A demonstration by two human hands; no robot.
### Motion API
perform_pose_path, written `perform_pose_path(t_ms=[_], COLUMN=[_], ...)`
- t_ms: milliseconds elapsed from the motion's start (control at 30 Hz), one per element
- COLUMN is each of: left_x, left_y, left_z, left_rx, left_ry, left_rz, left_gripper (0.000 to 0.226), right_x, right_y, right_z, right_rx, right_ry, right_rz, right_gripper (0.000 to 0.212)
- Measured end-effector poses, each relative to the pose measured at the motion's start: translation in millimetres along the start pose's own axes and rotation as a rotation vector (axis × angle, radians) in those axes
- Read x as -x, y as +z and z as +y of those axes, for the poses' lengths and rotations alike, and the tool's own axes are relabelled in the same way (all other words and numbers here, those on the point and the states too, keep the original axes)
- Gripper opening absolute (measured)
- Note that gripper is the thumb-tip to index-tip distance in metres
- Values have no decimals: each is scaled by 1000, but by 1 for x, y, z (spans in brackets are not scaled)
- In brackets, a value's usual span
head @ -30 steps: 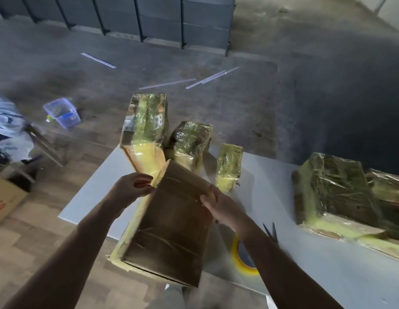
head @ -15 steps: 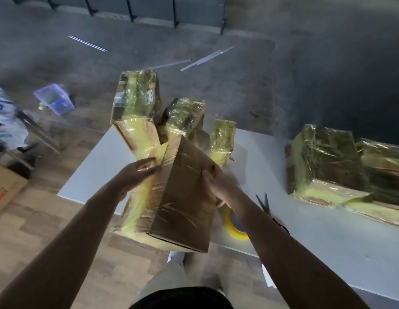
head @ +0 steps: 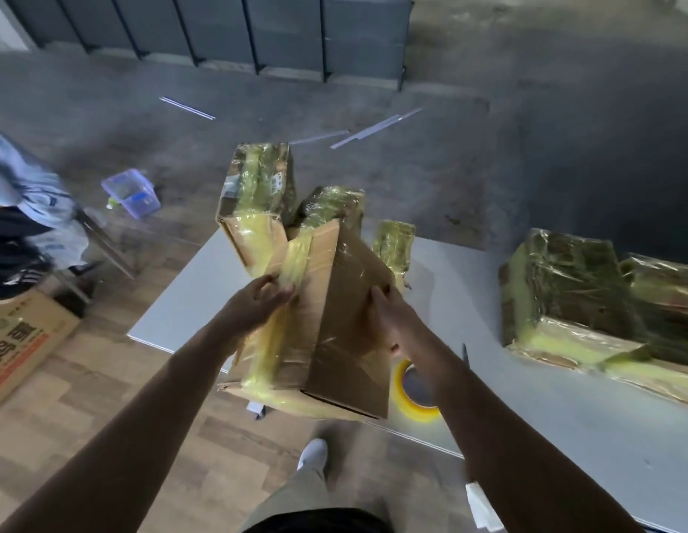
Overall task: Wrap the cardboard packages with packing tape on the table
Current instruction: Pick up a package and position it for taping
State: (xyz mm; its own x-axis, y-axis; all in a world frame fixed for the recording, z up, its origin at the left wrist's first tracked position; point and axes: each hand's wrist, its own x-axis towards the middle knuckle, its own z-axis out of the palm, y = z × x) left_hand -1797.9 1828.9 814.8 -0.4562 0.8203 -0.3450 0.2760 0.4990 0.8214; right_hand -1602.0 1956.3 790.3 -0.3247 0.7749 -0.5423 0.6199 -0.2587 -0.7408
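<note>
Left hand (head: 258,306), right hand (head: 390,325) hold tilted cardboard box (head: 346,340) at table (head: 527,417) edge; tape roll (head: 419,412) beside.

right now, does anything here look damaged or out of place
The held cardboard box has a frayed, torn corner at its lower left, hanging past the table edge. Pale strips lie scattered on the floor behind.
</note>
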Motion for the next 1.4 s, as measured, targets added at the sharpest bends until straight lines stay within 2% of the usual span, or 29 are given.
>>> perform_pose_path(t_ms=[67,167,200,233,333,367,400,467,500,567,600,700,733,800,933,1067,1167,1233,1300,1400], left_x=[0,-2,-4,-6,-11,-15,-20,-30,-33,-40,-46,-63,-67,-80,-116,-147,-158,-164,-164,-166], left_y=[0,1,4,9,27,33,41,55,63,77,84,106,114,128,151,169,183,193,201,208], left_z=[16,43,53,63,98,109,118,136,146,163,168,180,184,188,189,187,180,172,162,145], left_rx=[159,312,338,341,381,402,417,385,371,356,344,368,375,366,242,168,142,126,79,22], left_ry=[42,93,108,122,192,222,269,337,355,370,375,404,392,350,243,146,149,148,142,141], left_rz=[27,-15,-26,-23,-9,4,19,73,98,103,103,48,42,52,7,-91,-125,-171,-273,-396], left_gripper=[89,113,111,98,36,31,36,62,65,51,47,37,31,27,35,8,15,12,3,27], right_x=[0,3,4,4,7,9,10,15,16,17,18,16,11,-2,-32,-61,-80,-89,-94,-97], right_y=[-19,-49,-59,-69,-98,-107,-115,-130,-138,-151,-157,-175,-182,-193,-208,-212,-215,-212,-203,-183], right_z=[-10,-22,-26,-29,-38,-42,-45,-50,-50,-47,-45,-41,-41,-42,-31,-13,-2,5,15,30], right_rx=[7,-67,-116,-164,-258,-276,-289,-329,-340,-335,-326,-245,-223,-178,-106,-20,41,101,229,509], right_ry=[-92,-170,-180,-193,-262,-273,-273,-251,-243,-251,-277,-351,-357,-305,-191,-143,-104,-93,-84,-48], right_rz=[61,181,234,294,386,380,365,331,317,314,323,415,459,515,559,592,637,656,640,537], right_gripper=[57,54,53,51,49,52,57,69,77,95,94,61,57,54,47,47,44,43,55,59])
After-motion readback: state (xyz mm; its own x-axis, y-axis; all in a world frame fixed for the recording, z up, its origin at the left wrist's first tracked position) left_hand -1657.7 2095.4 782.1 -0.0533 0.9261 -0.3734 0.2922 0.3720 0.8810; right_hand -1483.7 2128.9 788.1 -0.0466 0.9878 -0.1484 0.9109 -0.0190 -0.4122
